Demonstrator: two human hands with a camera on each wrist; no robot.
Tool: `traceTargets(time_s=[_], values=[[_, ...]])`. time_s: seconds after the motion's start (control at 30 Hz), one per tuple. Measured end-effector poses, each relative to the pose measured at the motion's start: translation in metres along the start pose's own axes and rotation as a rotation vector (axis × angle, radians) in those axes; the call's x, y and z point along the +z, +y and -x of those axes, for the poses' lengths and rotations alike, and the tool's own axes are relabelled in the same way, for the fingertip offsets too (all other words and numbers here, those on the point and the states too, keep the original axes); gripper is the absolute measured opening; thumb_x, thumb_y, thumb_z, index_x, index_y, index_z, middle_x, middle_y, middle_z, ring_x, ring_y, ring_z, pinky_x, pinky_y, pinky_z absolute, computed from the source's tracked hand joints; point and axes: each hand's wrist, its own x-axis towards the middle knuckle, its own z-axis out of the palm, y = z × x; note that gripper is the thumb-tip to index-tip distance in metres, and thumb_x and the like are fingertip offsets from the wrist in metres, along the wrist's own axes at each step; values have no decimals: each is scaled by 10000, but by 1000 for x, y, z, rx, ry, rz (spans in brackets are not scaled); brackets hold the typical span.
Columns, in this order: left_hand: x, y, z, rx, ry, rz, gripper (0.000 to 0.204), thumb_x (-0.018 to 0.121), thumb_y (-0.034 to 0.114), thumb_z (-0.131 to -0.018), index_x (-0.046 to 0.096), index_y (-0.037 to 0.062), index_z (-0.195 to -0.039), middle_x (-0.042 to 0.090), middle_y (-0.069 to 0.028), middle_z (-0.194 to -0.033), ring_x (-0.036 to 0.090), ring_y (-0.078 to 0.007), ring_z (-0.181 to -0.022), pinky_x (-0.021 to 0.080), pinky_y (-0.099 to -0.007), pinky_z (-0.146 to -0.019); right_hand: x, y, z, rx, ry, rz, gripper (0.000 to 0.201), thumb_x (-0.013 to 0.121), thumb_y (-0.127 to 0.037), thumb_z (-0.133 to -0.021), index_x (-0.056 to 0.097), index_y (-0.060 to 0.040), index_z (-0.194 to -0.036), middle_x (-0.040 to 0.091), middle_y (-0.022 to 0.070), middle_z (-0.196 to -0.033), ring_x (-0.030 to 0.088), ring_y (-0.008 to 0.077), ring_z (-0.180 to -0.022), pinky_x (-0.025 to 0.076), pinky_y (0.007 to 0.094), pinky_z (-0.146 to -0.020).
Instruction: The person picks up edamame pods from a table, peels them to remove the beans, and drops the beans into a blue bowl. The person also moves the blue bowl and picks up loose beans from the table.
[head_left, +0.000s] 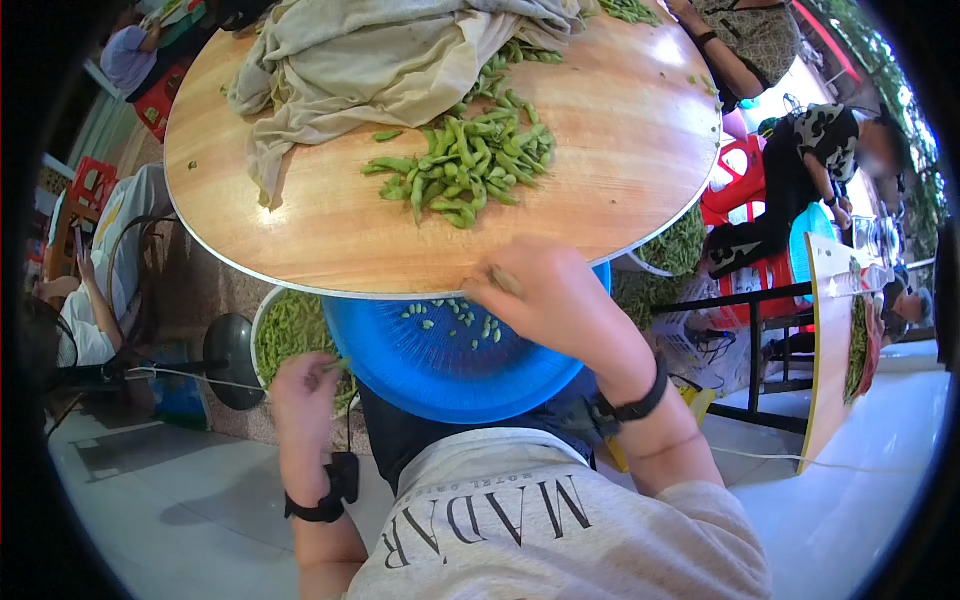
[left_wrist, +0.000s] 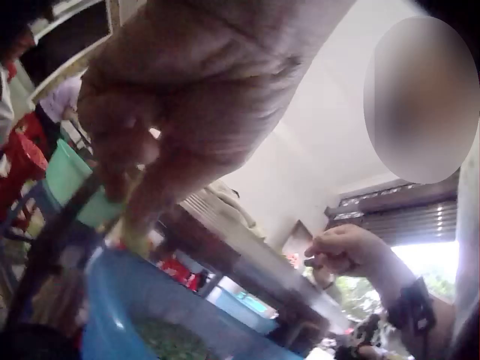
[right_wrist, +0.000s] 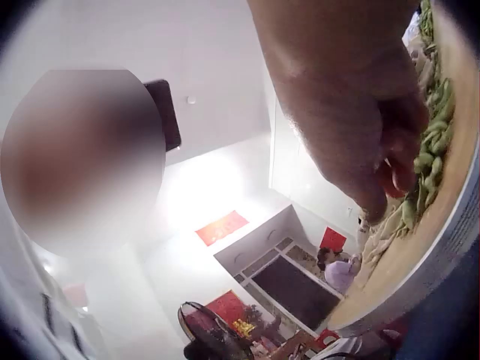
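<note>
Fresh green soybean pods [head_left: 465, 165] lie heaped on the round wooden table [head_left: 300, 225]. Below the table's near edge, a blue basin [head_left: 430, 385] rests over the person's lap with several shelled beans [head_left: 455, 318] in it. At the basin's left rim the left hand [head_left: 303, 395] pinches a green pod [head_left: 338, 365]; its pale tip shows blurred in the left wrist view. Over the table's near edge, the right hand [head_left: 545, 300] holds a small brownish piece [head_left: 505, 281] between thumb and fingers. I cannot tell what that piece is.
A crumpled beige cloth [head_left: 370, 80] covers the table's back left. A white-rimmed tub of green pods [head_left: 290, 335] stands left of the basin, and more pods [head_left: 675, 245] lie at the right. Other people sit around, one in a black-and-white patterned shirt [head_left: 830, 145].
</note>
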Motion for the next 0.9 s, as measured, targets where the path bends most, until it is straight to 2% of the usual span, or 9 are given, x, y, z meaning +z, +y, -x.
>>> traceTargets(time_s=[0.1, 0.13, 0.23, 0.27, 0.37, 0.47, 0.6, 0.73, 0.9], values=[[-12, -4, -1, 11, 173, -384, 320, 669, 13, -663, 596, 27, -975, 531, -136, -943, 581, -208, -750, 461, -293, -670, 19, -9, -49, 21, 116, 142, 242, 613, -264, -727, 592, -24, -748, 561, 174, -767, 573, 339, -735, 463, 404, -664], [-11, -6, -2, 98, 254, -463, 357, 666, 21, -678, 575, 16, -1022, 503, -130, -1034, 570, -188, -724, 458, -268, -634, 26, -9, -61, 39, 155, 195, 245, 607, -268, -731, 584, -24, -731, 564, 172, -769, 575, 335, -741, 466, 404, -668], [-13, 23, -4, 28, 144, 182, 336, 663, 20, -693, 580, 3, -1018, 523, -112, -1003, 560, -143, -748, 453, -233, -612, 40, -2, -78, 122, 212, 267, 233, 602, -250, -736, 585, -18, -742, 568, 167, -775, 582, 326, -738, 475, 401, -657], [0, 11, -9, 153, 143, 390, 270, 640, 25, -743, 588, -6, -1006, 572, -83, -914, 552, -96, -693, 444, -209, -554, 39, 1, -78, 110, 219, 253, 224, 604, -242, -732, 585, -20, -743, 568, 165, -778, 583, 324, -730, 476, 401, -648], [7, 60, -14, 1, -123, 783, 203, 605, 31, -789, 595, -15, -987, 606, -62, -806, 540, -78, -594, 431, -205, -498, 38, 6, -68, 100, 244, 216, 196, 610, -216, -717, 582, -24, -745, 568, 158, -783, 586, 320, -713, 478, 402, -625], [24, 91, -29, 138, -124, 851, 196, 578, 37, -816, 585, -30, -1000, 615, -58, -768, 521, -79, -513, 417, -192, -462, 40, 4, -69, 103, 300, 224, 176, 615, -193, -697, 577, -28, -744, 567, 147, -778, 584, 322, -708, 476, 407, -614], [36, 111, -46, 120, -69, 977, 239, 562, 51, -828, 560, -58, -1041, 610, -78, -784, 529, -83, -511, 385, -187, -431, 49, 5, -73, 54, 356, 219, 168, 617, -177, -687, 570, -31, -755, 561, 141, -762, 577, 326, -702, 468, 413, -605], [42, 113, -58, 39, -173, 1164, 249, 559, 66, -827, 559, -52, -1046, 626, -69, -776, 519, -70, -480, 345, -164, -397, 42, 4, -60, -38, 384, 41, 157, 612, -160, -685, 562, -33, -763, 554, 146, -749, 570, 332, -693, 456, 414, -597], [45, 119, -51, 66, -282, 1123, 178, 558, 81, -836, 591, -38, -964, 583, -21, -641, 510, -62, -460, 321, -154, -387, 33, -5, -27, -96, 234, -238, 176, 628, -168, -696, 585, -41, -811, 558, 158, -756, 570, 331, -718, 454, 396, -610]])
